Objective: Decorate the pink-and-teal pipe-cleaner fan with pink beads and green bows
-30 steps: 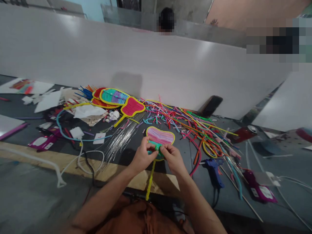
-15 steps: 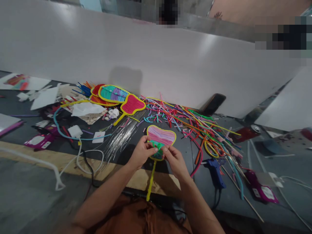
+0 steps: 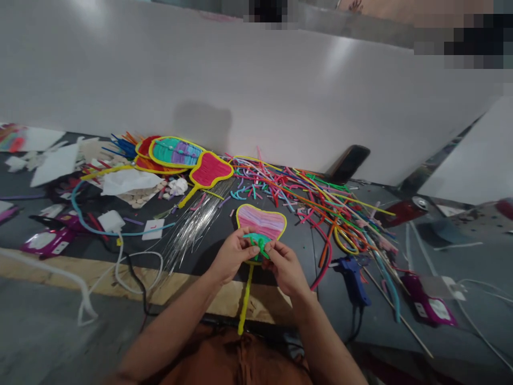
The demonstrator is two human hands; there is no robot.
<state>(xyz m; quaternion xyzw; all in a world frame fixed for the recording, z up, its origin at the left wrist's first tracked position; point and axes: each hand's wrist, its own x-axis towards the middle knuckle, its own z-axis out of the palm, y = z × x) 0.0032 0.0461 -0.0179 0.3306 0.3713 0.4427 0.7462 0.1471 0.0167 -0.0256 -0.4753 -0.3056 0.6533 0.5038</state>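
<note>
A fan-shaped pipe-cleaner piece (image 3: 262, 220) lies at the table's front edge, pink and lilac above, green below, outlined in yellow. Its yellow stem (image 3: 245, 299) points toward my body. Over its lower part, a curled green pipe cleaner (image 3: 261, 244) is pinched between my two hands. My left hand (image 3: 232, 254) is closed, thumb and fingers on the green curl's left side. Opposite it, my right hand (image 3: 285, 262) is also closed, with fingertips at the right side. The fingers hide part of the green area.
Behind lie finished yellow-edged pieces (image 3: 211, 170), thin silver wires (image 3: 196, 224) and a heap of coloured pipe cleaners (image 3: 280, 184). A blue glue gun (image 3: 355, 280) rests at right, near a can (image 3: 406, 211) and a phone (image 3: 350, 164). White cables (image 3: 138, 255) run at left.
The view has shifted slightly, moving the table things leftward. Both hands stay at the fan's lower part, and the green curl looks slightly raised or reshaped between the fingertips.
</note>
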